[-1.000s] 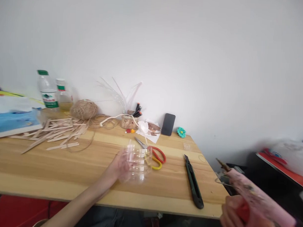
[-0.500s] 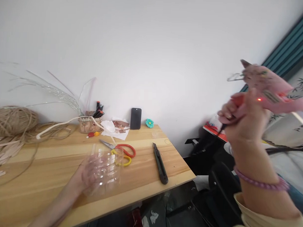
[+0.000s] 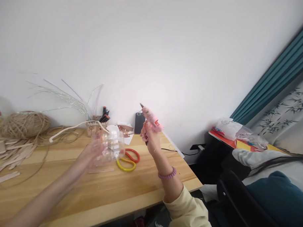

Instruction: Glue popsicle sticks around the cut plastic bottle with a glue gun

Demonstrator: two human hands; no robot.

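Observation:
My right hand (image 3: 150,137) is wrapped round the grip of a pink hot glue gun (image 3: 151,117), held up over the table with its dark nozzle pointing up and left. A clear glue stick trails from its back. My left hand (image 3: 96,151) is closed on a clear ridged plastic bottle (image 3: 112,148), tipped on its side above the table. Its fingers show blurred through the plastic. Just right of the bottle lie scissors (image 3: 127,165) with one red and one yellow handle; their blades are hidden behind it. A flat wooden stick (image 3: 101,170) lies below the bottle.
A ball of twine (image 3: 24,124) and several wooden sticks (image 3: 13,155) lie at the left. Against the wall stand a pot (image 3: 92,128) with markers and tinsel stems, and a black phone (image 3: 139,123). A black chair (image 3: 234,199) stands right of the table.
My right hand has swung the glue gun left, from beyond the table to over it. My left hand has lifted the bottle slightly. The utility knife and teal flower no longer show.

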